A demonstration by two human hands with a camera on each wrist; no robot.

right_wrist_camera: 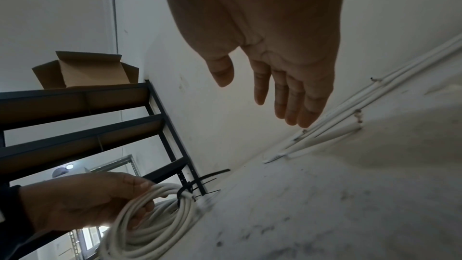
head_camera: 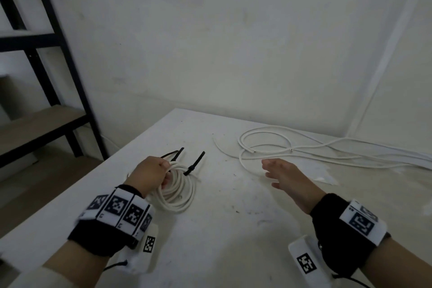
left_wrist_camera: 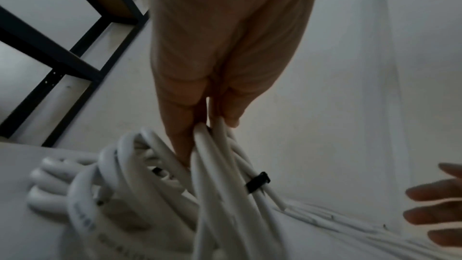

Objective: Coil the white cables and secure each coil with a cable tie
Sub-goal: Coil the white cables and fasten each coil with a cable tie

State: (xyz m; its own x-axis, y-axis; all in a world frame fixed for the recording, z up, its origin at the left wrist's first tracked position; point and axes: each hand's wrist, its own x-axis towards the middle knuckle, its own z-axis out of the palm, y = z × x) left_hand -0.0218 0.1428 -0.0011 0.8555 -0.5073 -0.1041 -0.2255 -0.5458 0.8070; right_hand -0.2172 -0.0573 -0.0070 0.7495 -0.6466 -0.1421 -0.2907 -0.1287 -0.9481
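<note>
coiled cable (head_camera: 177, 190) gripped by left hand (head_camera: 152, 174)

the light is dim, flat and greyish in all three views, with no hard shadows on the white table (head_camera: 233, 229). the head view is soft all over, bends straight lines near its edges, and smears the black shelf frame (head_camera: 46, 58) at the left. in the left wrist view the left hand (left_wrist_camera: 225, 56) is close, dark and blurred, and the coiled cable (left_wrist_camera: 140, 205) beneath it is out of focus. in the right wrist view the right hand (right_wrist_camera: 270, 46) is backlit and shadowed against the pale wall; a bright patch glows low at the left edge, and the table surface looks grainy and smeared.
</note>
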